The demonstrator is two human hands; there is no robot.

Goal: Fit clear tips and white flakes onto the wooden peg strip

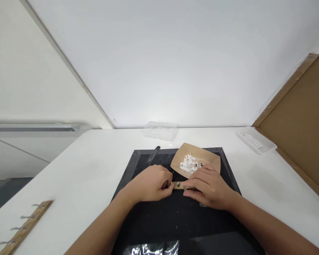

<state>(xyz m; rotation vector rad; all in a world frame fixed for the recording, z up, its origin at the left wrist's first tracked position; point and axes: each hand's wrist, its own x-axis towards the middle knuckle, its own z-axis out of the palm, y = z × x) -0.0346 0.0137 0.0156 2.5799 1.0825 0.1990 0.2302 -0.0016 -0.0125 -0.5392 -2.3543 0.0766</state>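
Over the black mat, my left hand [155, 182] is closed, its thumb and fingers pinching the left end of a short tan strip [178, 185]. A small dark metal piece sits on the strip's bare middle. My right hand [208, 186] is closed around the strip's other end, with its fingers hiding most of that part. Whether it also holds something small cannot be made out. Just behind the right hand stands a brown paper tray [194, 149] holding white bits and a few small dark pieces [190, 163].
A black mat [159, 219] lies on the white table [95, 166], with a dark-handled tool [154, 154] near its back edge. Clear plastic boxes stand at the back [161, 131] and right [256, 140]. A wooden rack with metal hooks [26, 228] lies left; a cardboard panel [303, 117] stands right.
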